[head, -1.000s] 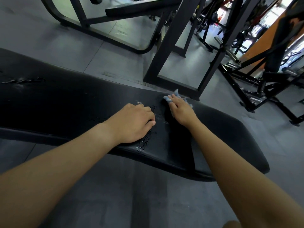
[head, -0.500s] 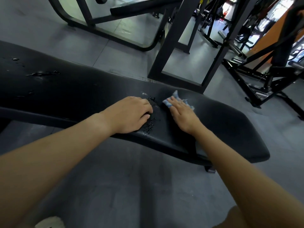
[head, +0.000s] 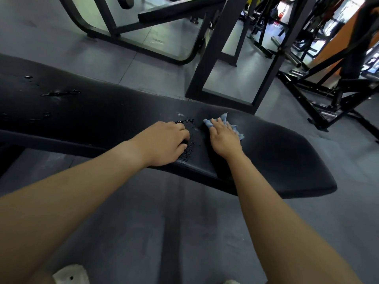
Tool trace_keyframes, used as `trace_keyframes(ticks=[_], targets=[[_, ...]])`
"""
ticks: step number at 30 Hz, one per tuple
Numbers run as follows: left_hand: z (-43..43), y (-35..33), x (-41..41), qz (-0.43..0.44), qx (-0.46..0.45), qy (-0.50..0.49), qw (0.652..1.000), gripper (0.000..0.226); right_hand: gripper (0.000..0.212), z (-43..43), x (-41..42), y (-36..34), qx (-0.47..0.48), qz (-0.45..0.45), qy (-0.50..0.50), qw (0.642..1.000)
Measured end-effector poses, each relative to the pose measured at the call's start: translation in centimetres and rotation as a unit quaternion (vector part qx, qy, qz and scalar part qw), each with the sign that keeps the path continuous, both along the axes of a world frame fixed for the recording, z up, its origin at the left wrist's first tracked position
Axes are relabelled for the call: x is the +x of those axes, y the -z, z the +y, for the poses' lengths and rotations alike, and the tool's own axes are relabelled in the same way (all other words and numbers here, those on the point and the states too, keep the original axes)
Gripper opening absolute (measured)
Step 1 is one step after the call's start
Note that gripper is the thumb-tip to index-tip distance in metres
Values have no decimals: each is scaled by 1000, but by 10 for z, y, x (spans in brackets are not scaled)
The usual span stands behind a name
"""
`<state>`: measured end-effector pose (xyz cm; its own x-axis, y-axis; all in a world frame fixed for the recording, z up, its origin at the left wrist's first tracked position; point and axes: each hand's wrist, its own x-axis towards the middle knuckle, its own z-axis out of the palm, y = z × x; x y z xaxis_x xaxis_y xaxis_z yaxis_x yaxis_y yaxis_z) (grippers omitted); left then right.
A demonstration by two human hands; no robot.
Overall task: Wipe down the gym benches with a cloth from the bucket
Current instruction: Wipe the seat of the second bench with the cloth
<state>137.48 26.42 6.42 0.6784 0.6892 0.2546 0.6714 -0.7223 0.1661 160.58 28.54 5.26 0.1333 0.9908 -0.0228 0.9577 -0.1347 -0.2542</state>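
1. Where the bench [head: 276,152] runs toward its rounded right end, we find the cloth [head: 237,131] lying flat on the pad, nearer the far edge than the near one.
2. The right hand [head: 223,140] lies on top of the cloth, fingers straight, pressing it down without gripping it. Blue corners stick out beyond the fingertips and along the hand's right side.
3. The left hand [head: 164,142] rests just beside it on the pad, close to the near edge, clenched into a loose fist. We see nothing held in it.
4. Between the two hands we note water droplets [head: 189,149], beaded and glossy, reaching the near edge.
5. The cloth looks soft, crumpled and mottled light blue. The pad is smooth black upholstery with a dull sheen, and wet streaks [head: 61,92] mark its left part.
6. The floor [head: 143,222] is matte grey, and a black frame [head: 213,58] of square tubing stands beyond the far edge.
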Motion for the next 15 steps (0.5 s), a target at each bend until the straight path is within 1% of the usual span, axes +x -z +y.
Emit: trace_keyframes(ticks=[3, 9, 12, 13, 15], targets=[[0, -2, -1, 3, -4, -1, 1000, 35, 53, 0, -7, 0, -7, -19, -10, 1000], [-3, -3, 1, 3, 1, -13, 1000, 33, 52, -67, -22, -2, 7, -3, -143, 990], [-7, -6, 0, 9, -4, -12, 1000, 35, 51, -86, -8, -7, 0, -23, -192, 981], [-9, -6, 0, 13, -4, -11, 1000, 36, 51, -84, 1, -10, -4, -31, -192, 981], [-13, -6, -2, 16, -7, -9, 1000, 37, 51, -71, 19, -12, -6, -38, -150, 988]])
